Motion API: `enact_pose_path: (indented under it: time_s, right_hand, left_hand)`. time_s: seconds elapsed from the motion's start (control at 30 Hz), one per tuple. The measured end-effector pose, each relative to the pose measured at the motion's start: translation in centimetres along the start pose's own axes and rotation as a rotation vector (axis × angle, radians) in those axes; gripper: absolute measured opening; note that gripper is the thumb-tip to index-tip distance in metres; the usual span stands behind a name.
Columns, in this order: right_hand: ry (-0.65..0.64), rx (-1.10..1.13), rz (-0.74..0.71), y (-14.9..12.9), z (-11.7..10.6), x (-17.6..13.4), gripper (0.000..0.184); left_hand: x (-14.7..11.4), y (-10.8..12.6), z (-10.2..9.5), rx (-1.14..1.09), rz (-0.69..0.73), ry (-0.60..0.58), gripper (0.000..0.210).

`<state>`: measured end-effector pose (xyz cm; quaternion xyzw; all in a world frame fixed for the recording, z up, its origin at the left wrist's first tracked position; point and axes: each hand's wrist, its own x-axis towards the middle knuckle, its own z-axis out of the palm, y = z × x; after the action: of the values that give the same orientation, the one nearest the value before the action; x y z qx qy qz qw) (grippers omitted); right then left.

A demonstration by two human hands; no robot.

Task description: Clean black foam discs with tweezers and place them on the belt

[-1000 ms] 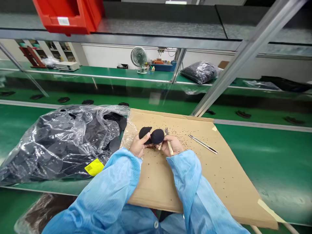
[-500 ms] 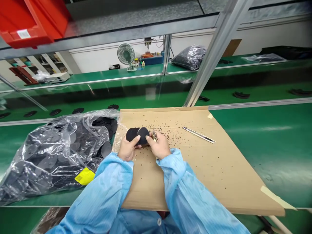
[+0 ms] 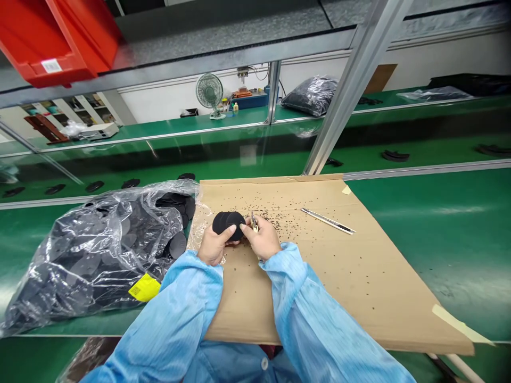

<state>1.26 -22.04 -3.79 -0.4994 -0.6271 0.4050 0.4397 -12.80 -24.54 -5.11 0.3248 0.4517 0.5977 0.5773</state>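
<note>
A worker in blue sleeves (image 3: 186,298) holds overlapping black discs (image 3: 228,219) above a speck-strewn cardboard sheet (image 3: 319,298), the left hand (image 3: 214,243) pinching them under its thumb while the right hand (image 3: 264,238) curls around a small metal-tipped tool (image 3: 254,223), its thumb at the nearest disc's edge. From where I stand, the step in hand looks like squaring or separating the discs, and the next move seems to call for a firm left pinch and a tool tip clear of them.
</note>
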Motion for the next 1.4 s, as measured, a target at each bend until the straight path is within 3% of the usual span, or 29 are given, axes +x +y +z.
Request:
enact_pose_path:
  time_s: [0.3,0.73,0.9,1.03,1.23,1.4]
  right_hand:
    - [-0.011,0.062,-0.007,0.6,0.5,0.0,0.030]
    - [-0.064,0.313,-0.022,0.5,0.9,0.1,0.026]
    - [-0.031,0.249,-0.014,0.3,1.1,0.0,0.027]
    - [0.039,0.167,-0.077,0.6,1.5,-0.3,0.024]
    - [-0.059,0.258,-0.234,0.6,1.8,-0.8,0.023]
    - [0.030,0.109,-0.366,0.4,1.7,-1.1,0.012]
  left_hand:
    - [0.0,-0.2,-0.2,-0.127,0.023,-0.066,0.042]
    - [0.1,-0.4,-0.8,-0.161,0.093,-0.183,0.024]
    - [0.1,-0.5,-0.8,-0.174,0.084,-0.175,0.026]
    - [0.5,-0.5,-0.9,-0.269,-0.015,-0.147,0.033]
    - [0.8,0.7,-1.3,-0.475,-0.341,0.007,0.012]
    - [0.5,1.8,-1.2,-0.504,-0.508,0.023,0.024]
